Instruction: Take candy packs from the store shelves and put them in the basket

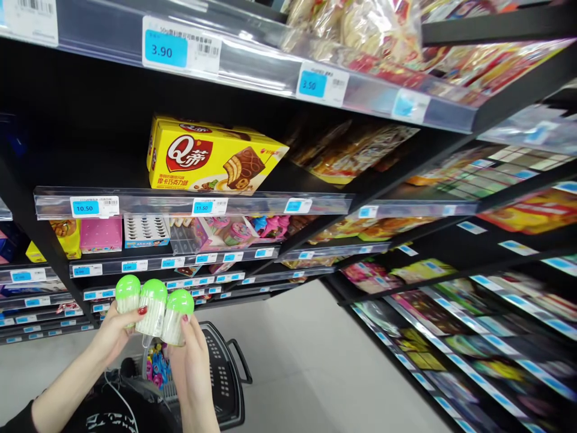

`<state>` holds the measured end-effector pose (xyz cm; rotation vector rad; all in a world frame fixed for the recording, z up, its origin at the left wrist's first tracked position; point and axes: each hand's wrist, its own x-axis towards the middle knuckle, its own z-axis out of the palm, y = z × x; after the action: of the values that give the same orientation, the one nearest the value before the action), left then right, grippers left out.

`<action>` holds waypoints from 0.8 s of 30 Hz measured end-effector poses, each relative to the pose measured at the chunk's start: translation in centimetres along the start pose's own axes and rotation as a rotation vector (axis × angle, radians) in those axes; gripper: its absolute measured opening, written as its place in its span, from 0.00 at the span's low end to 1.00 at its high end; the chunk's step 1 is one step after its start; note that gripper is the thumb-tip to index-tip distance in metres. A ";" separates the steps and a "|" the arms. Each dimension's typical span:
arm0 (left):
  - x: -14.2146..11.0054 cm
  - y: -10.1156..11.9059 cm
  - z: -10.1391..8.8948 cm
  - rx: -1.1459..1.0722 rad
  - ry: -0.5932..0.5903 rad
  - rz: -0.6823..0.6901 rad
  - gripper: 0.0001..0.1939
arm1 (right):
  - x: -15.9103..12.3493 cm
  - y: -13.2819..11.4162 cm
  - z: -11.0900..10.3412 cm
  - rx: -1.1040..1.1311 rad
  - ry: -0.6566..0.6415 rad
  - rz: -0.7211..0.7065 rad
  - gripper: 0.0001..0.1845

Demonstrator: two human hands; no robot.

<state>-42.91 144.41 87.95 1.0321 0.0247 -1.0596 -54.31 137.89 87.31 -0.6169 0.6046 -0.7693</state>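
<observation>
Three small clear containers with bright green domed lids are held side by side above a shopping basket; thin white sticks seem to fill them. My left hand (118, 329) is closed round the left container (128, 294), its thumb lying across towards the middle container (152, 307). On the other side, my right hand (193, 355) grips the right container (177, 316) from below and the right. All three are tilted slightly, lids up. Below them, the dark basket (220, 373) holds colourful packaged items (157, 364), partly hidden by my hands.
A yellow box of chocolate cakes (211, 157) stands on the shelf ahead. Lower shelves (157, 264) carry a pink box (101, 233) and several small goods. Snack shelves (451, 337) run along the right. Grey floor (306, 361) lies between, with a basket handle (241, 361) sticking out.
</observation>
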 end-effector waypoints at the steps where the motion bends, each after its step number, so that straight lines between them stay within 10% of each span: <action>1: 0.0 0.0 0.1 0.002 -0.011 -0.001 0.18 | 0.0 0.0 0.0 -0.001 0.005 -0.002 0.23; 24: -0.5 -3.1 -0.7 0.437 0.030 0.304 0.20 | 0.0 4.3 -0.9 -0.208 0.024 -0.216 0.24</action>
<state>-45.13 145.00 85.65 1.3941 -0.3433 -0.7858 -53.05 140.09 83.76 -0.8757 0.6519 -0.9238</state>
